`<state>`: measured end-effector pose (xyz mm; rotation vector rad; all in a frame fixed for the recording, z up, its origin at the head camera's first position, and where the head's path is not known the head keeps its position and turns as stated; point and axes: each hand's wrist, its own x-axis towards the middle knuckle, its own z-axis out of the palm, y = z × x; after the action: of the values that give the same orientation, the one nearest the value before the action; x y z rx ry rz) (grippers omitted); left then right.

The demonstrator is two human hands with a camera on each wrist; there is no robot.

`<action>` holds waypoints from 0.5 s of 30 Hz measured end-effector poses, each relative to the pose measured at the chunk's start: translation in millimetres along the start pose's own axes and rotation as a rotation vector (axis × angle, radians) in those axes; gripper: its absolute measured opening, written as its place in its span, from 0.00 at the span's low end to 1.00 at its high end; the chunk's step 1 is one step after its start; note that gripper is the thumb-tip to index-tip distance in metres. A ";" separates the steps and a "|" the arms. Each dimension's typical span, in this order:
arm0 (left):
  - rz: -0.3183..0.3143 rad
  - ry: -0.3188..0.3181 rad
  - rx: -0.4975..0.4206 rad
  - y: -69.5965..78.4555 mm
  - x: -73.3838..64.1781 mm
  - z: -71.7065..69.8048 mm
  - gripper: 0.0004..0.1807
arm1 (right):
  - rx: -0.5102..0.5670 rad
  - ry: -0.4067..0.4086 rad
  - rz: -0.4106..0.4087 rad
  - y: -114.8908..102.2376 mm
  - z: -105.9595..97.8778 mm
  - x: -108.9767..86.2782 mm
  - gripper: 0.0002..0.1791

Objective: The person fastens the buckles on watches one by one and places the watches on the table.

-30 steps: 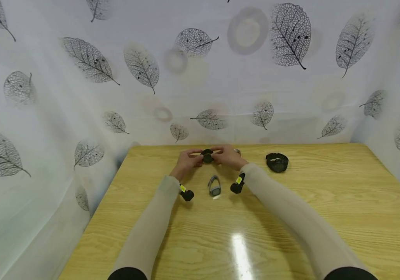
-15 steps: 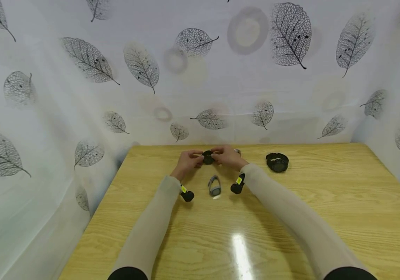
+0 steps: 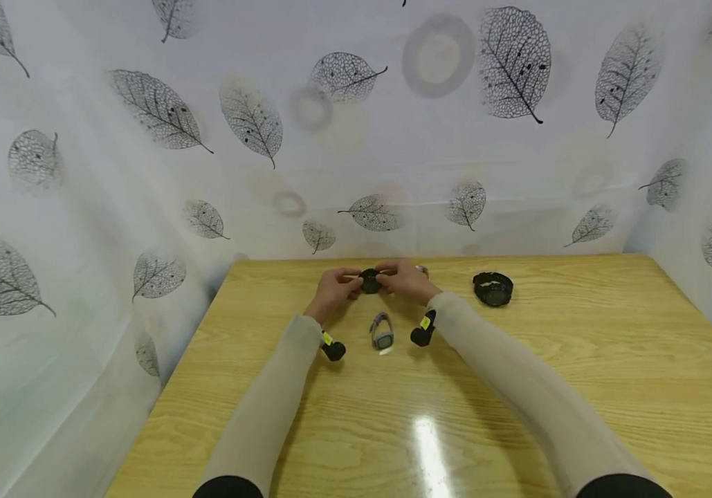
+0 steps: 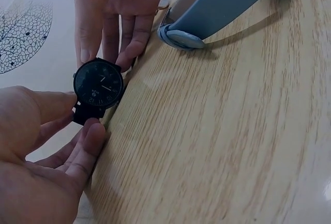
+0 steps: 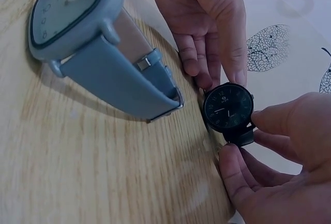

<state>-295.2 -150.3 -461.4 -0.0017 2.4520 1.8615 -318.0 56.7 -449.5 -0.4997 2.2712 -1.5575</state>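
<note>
Near the table's far edge, a black wristwatch point(image 3: 370, 281) with a round dark dial is held between both hands. My left hand point(image 3: 332, 290) pinches one side of it, thumb at the case's rim and fingers by the strap, as the left wrist view shows. From the other side my right hand point(image 3: 407, 280) grips it the same way, its thumb point(image 5: 274, 119) at the rim. The dial point(image 4: 98, 83) faces up toward me, and part of the strap point(image 5: 240, 137) shows below the case. Closer to me, between the forearms, a grey-blue watch point(image 3: 383, 339) with a squarish case rests on the table.
Another black watch point(image 3: 493, 289), its strap closed in a loop, lies right of the right hand. A small shiny thing point(image 3: 423, 270) shows partly behind the right hand. The wooden table point(image 3: 356, 429) ends at a leaf-patterned white curtain point(image 3: 418, 152).
The black wristwatch has tipped slightly between the fingers, with less of its strap loop showing behind the case. Both hands stay in nearly the same place; the other watches have not moved.
</note>
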 end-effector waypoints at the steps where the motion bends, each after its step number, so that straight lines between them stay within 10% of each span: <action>1: 0.001 -0.003 0.005 0.1 0.7 -0.2 0.16 | 0.002 0.001 0.006 -0.6 -0.1 -0.2 0.25; 15: 0.059 -0.008 0.109 8.2 -5.0 -8.9 0.27 | 0.015 -0.041 0.022 -21.1 -5.4 -5.4 0.29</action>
<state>-291.0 -156.8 -450.8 0.0836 2.5713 1.7434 -313.7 56.6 -427.4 -0.4966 2.2261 -1.5381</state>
